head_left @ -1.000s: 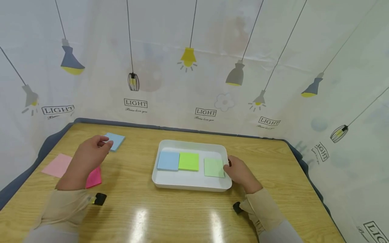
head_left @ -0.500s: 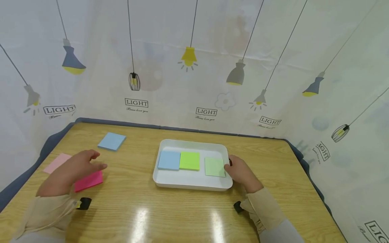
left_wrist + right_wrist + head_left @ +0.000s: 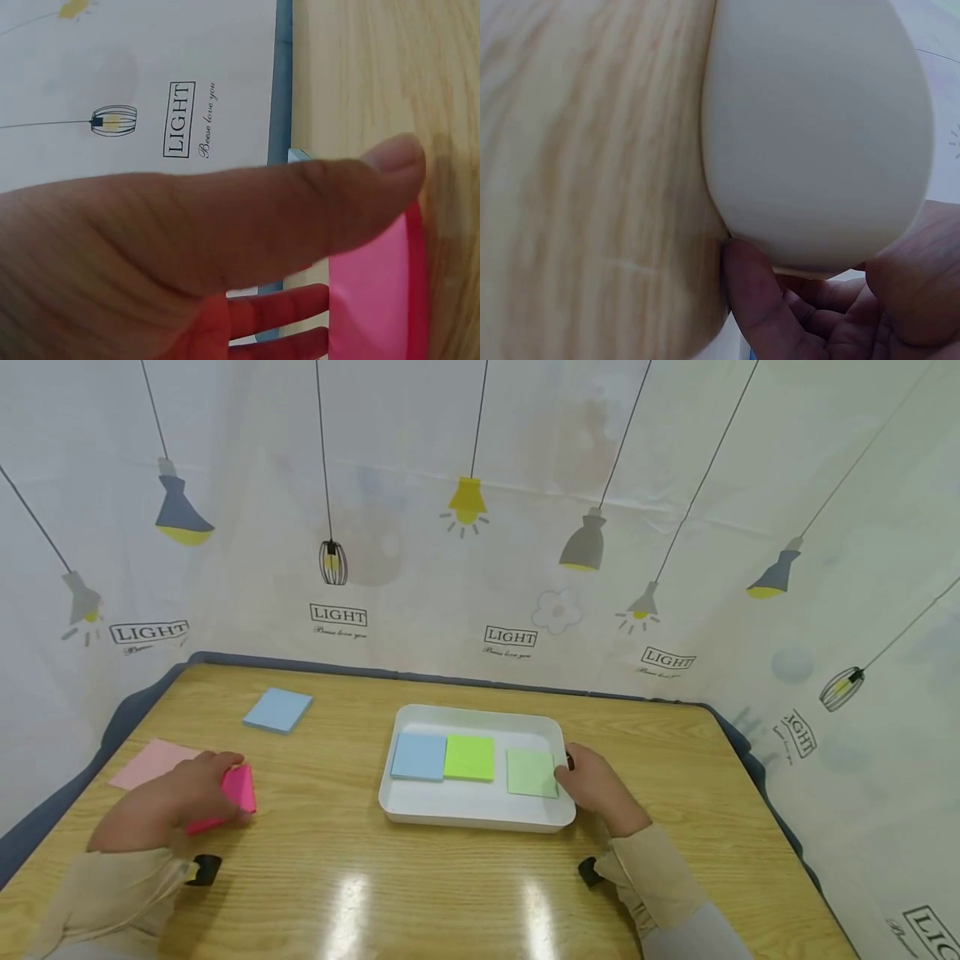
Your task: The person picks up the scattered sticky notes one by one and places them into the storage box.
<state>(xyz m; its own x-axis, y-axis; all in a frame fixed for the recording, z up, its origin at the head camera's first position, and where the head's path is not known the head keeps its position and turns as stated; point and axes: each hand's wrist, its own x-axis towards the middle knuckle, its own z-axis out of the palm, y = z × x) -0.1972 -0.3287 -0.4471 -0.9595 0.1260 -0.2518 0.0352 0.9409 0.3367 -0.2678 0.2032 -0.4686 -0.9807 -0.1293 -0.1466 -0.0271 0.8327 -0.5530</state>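
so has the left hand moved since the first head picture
Yes: against the table in the head view, the left hand has moved toward the near side and leftward, from beside the far-left blue pad to the hot-pink pad.

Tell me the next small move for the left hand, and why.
Probably tighten the left hand on the bright pink pad: its thumb and fingers are at the pad's edges, though a firm pinch can't be confirmed, and the right hand grips the white tray.
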